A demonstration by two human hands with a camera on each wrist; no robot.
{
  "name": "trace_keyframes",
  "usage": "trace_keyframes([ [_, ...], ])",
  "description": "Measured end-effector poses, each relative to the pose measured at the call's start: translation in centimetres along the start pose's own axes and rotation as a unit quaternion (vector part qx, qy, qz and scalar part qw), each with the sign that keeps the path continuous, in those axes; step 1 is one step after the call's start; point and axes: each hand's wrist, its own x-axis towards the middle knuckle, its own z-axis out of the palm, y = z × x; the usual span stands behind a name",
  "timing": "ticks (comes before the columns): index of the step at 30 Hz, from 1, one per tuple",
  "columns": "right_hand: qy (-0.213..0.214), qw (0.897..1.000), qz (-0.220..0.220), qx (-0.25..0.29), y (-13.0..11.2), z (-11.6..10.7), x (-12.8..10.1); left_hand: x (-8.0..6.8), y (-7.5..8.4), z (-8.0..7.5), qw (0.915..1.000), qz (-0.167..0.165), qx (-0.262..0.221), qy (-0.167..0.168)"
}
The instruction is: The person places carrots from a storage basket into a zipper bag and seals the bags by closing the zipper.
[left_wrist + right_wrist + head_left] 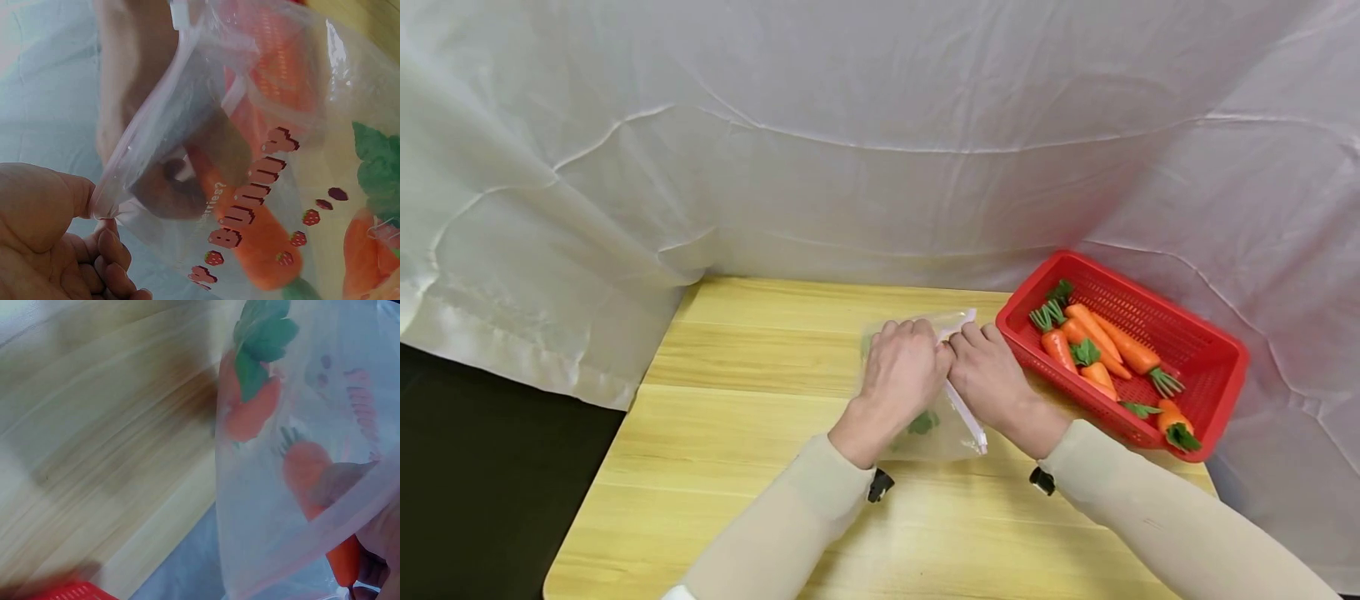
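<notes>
Desk (722, 433): yellow wood grain, rounded corner between 7 and 8 o'clock. Pale, creased cloth (850, 92) hangs from 9 o'clock through 12 to 3, a ridged line crossing at 12. Dark surface (482, 483) at 8 o'clock, below the cloth's edge.

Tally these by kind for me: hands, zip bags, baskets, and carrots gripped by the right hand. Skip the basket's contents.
Hands: 2 (left hand, right hand)
Zip bag: 1
Red basket: 1
Carrot in the right hand: 1
Total: 5
</notes>
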Motion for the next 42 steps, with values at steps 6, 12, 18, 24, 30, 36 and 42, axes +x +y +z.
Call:
trace_keyframes([
  [6,-0.012,1.000,-0.015,0.005,-0.1,-0.3,0.1,0.0,-0.3,-0.6,0.9994,-0.006,-0.032,-0.013],
  [12,-0.003,1.000,-0.003,0.004,0.4,-0.8,-0.2,0.4,-1.3,-1.2,0.9985,-0.035,-0.041,-0.006],
  [18,0.052,0.998,0.033,0.013,1.5,-0.6,-1.0,0.6,-1.6,-1.5,0.9969,-0.054,-0.056,-0.006],
  [24,0.100,0.990,0.097,0.014,2.2,0.3,-2.3,0.6,-1.9,-1.5,0.9960,-0.067,-0.059,0.002],
  [30,0.080,0.989,0.113,0.044,2.4,1.4,-2.8,0.4,-2.1,-1.4,0.9989,-0.042,0.005,0.019],
  [36,0.100,0.985,0.127,0.065,2.8,2.5,-2.2,-0.4,-2.0,-1.1,0.9894,0.017,0.144,0.003],
  [42,0.107,0.985,0.109,0.080,2.7,3.5,-1.9,-0.7,-2.6,0.1,0.9852,0.055,0.158,0.036],
])
